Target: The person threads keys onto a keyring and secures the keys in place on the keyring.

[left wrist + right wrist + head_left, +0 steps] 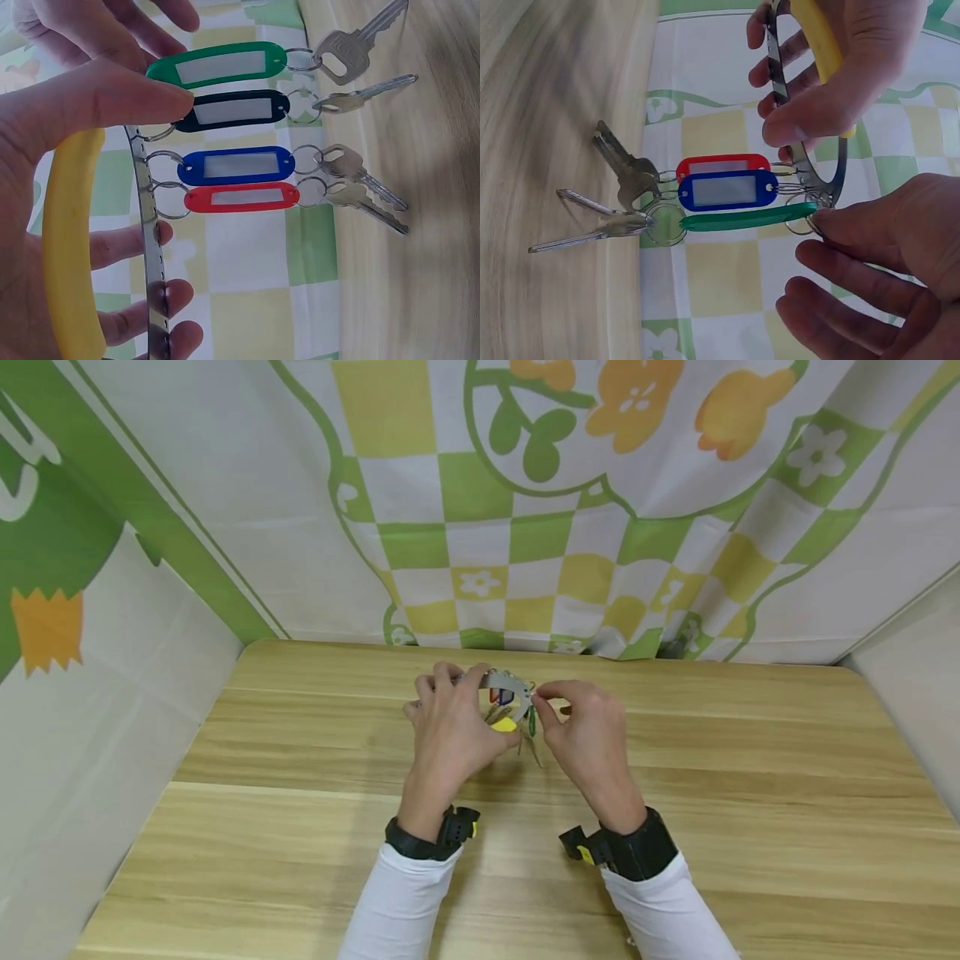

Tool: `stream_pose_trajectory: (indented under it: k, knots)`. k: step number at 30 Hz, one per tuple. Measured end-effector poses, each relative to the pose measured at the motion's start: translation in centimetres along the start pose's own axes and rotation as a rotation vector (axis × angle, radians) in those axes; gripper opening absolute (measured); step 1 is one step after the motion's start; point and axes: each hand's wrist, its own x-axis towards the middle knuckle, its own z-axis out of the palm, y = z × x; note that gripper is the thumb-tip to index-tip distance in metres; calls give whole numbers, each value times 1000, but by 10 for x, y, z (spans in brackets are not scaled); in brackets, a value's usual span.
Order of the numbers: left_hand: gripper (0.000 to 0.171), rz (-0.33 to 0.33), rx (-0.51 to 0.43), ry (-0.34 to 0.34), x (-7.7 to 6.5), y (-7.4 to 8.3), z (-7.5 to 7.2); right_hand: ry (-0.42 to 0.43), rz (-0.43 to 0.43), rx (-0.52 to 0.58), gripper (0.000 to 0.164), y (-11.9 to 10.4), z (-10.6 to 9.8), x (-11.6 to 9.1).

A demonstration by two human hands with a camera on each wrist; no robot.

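Observation:
My left hand (450, 718) grips a curved metal key holder (512, 683) with a yellow handle (71, 247), raised over the table. Red (244, 198), blue (236, 165) and black (232, 110) key tags hang from its perforated metal band by small rings. A green key tag (221, 66) is at the band's end, beside the black one, which the right wrist view hides. Thumb and index finger of my right hand (592, 727) pinch the ring at the green tag's upper end. Each tag carries a silver key (352, 56) below.
Underneath is a light wooden table (300, 827). A white cloth curtain (480, 535) with green and yellow checks hangs along its back edge, and pale walls stand on both sides. A small pale bit (631, 941) lies near the right sleeve.

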Motion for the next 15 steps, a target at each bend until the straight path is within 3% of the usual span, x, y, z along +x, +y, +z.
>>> stream_pose_trajectory:
  k: [8,15]
  knots:
    - [83,-12,-10,-6,-1,0,0,-23,35,-12,10,-3,0,-1]
    - [84,53,32,10,0,-1,1,-33,-79,-33,4,1,-2,1]
